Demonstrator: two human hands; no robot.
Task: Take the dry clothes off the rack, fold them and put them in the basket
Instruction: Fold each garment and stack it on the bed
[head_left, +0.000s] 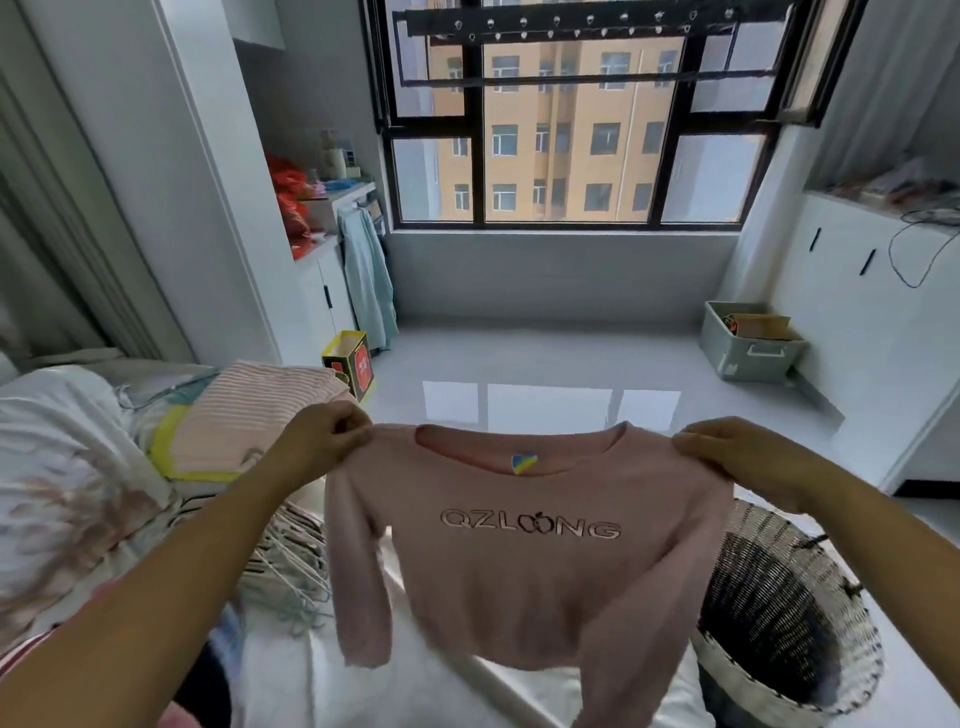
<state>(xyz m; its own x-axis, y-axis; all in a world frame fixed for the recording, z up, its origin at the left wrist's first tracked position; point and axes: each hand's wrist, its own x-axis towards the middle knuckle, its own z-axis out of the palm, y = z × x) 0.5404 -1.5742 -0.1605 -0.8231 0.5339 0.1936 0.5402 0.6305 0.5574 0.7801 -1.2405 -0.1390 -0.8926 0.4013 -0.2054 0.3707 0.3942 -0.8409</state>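
Head view shows both hands raised in front of the body, holding a pink sweater (524, 540) spread by its shoulders, printed front toward the camera. The left hand (324, 441) pinches one shoulder between curled fingers and thumb. The right hand (737, 454) grips the other shoulder in the same way. The body and sleeves hang free in the air, and one sleeve drops in front of the basket (779, 530). The part of the rack (550, 28) in view overhead carries no clothes.

This looks like the start of the fold. To do it well, keep both pinches level so the neckline runs straight and the cloth hangs flat. Then lay the sweater face down on the bed (62, 457), cross each sleeve over the back and double the body up.

Room on the bed is tight. A tangle of hangers (291, 571) lies just beside the hanging sleeve and could snag it. A folded striped pile (244, 415) sits behind the left hand, near the bed's edge. The basket stands low on the right, mouth open; its inside is dark, so I cannot tell what it holds. The floor (545, 364) runs toward the window, and a green bin (748, 345) sits well apart on the right.
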